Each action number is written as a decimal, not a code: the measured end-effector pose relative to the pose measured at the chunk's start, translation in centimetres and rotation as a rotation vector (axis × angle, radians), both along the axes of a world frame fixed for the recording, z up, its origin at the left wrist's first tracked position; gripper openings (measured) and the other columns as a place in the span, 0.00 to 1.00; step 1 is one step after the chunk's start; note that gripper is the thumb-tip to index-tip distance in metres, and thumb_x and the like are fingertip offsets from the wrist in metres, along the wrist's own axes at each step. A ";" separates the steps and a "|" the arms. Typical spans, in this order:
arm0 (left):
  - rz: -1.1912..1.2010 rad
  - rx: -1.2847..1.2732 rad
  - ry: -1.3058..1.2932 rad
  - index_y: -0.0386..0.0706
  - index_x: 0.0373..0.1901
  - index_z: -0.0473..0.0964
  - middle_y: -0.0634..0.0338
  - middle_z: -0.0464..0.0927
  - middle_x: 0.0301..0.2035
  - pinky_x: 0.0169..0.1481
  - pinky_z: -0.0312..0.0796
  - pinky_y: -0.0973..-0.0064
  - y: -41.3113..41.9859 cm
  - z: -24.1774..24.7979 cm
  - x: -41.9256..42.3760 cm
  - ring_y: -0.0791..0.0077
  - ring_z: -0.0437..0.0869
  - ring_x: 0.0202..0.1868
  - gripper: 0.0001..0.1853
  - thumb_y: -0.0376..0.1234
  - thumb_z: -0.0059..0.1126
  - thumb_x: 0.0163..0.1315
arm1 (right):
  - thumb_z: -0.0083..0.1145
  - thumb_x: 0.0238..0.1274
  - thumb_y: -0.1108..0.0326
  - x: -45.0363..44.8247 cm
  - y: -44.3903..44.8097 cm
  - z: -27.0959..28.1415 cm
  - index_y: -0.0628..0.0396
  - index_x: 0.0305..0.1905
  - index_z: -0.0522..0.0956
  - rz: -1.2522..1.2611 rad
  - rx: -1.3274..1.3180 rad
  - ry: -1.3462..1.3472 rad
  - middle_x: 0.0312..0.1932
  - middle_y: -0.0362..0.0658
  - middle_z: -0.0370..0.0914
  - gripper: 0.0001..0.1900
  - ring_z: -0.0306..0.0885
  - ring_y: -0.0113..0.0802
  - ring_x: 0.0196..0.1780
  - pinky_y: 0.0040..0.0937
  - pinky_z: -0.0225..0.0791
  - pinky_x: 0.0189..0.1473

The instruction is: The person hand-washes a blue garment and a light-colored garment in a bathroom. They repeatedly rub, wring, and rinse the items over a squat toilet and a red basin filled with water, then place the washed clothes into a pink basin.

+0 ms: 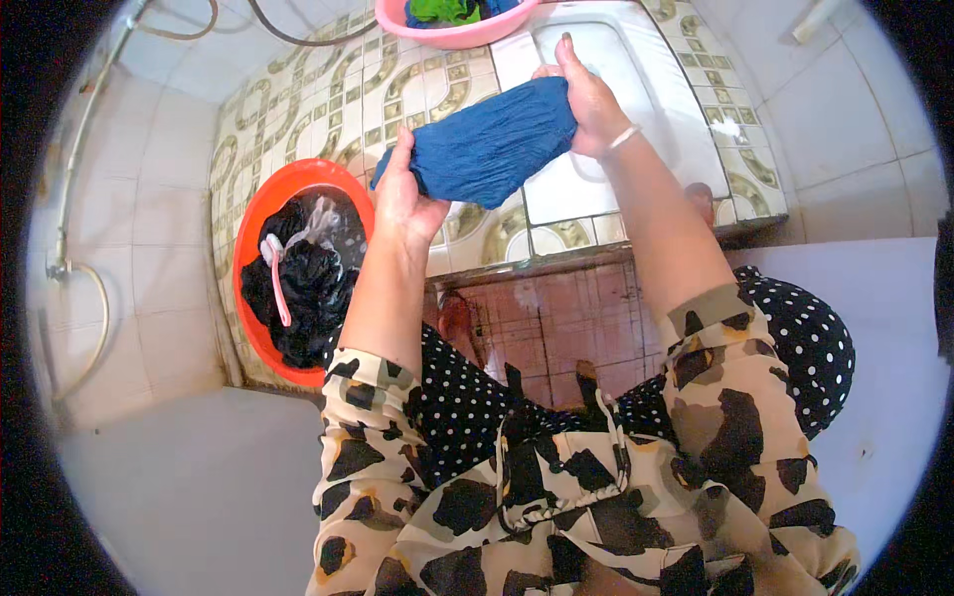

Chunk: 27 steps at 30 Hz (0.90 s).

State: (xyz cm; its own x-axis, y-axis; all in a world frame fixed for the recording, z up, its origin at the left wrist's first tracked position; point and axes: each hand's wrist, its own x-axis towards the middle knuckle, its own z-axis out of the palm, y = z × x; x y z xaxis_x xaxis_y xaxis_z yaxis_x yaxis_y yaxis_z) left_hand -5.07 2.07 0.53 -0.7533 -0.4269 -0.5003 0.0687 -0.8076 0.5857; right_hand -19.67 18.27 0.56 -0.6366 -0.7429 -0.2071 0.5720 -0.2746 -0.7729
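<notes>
A blue, creased cloth [492, 141] is stretched between my two hands above the tiled ledge. My left hand [408, 195] grips its left end, thumb up and palm partly turned up. At the other end, my right hand [592, 104] holds the cloth with the thumb raised; some of its fingers are hidden behind the fabric. The cloth hangs over the edge of a white squat toilet pan [570, 186]. Left of my left forearm stands an orange-red basin [250, 328] with dark wet clothes [317, 287] in soapy water. A pink-handled brush [279, 287] lies on those clothes.
A pink basin [455, 36] holding green and blue cloth stands at the far edge. Patterned tiles [313, 127] cover the raised ledge, whose front edge drops to a reddish tiled floor [551, 313]. A pipe with a hose [97, 298] runs along the left wall.
</notes>
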 end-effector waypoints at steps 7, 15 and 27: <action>0.002 -0.038 0.031 0.38 0.41 0.71 0.56 0.75 0.42 0.55 0.63 0.61 -0.1 0.1 0.3 0.63 0.75 0.45 0.16 0.41 0.45 0.62 | 0.57 0.51 0.72 -0.6 1.2 -2.3 0.60 0.41 0.70 0.168 -0.089 0.192 0.36 0.41 0.75 0.12 0.74 0.28 0.38 0.25 0.67 0.42; -0.082 0.060 0.072 0.41 0.42 0.70 0.55 0.75 0.42 0.52 0.67 0.62 2.8 -1.3 0.3 0.63 0.75 0.45 0.15 0.41 0.45 0.61 | 0.49 0.50 0.46 13.2 -6.7 3.1 0.54 0.27 0.78 0.150 0.232 1.411 0.25 0.50 0.77 0.21 0.77 0.41 0.29 0.38 0.70 0.31; -0.065 0.053 0.024 0.42 0.42 0.71 0.54 0.76 0.42 0.52 0.67 0.60 5.2 -1.2 -0.7 0.61 0.76 0.44 0.17 0.43 0.39 0.61 | 0.47 0.47 0.60 10.4 -6.0 0.2 0.48 0.23 0.75 -0.213 0.435 1.577 0.18 0.47 0.71 0.08 0.73 0.46 0.25 0.42 0.65 0.26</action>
State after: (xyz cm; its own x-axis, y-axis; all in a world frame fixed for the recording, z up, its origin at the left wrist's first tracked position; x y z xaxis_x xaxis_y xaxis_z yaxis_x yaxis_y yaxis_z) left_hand -5.75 7.23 -0.64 -0.7907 -0.3502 -0.5022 0.0292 -0.8408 0.5405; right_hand -9.22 12.25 0.80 -0.4848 -0.6833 0.5460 -0.8205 0.1390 -0.5546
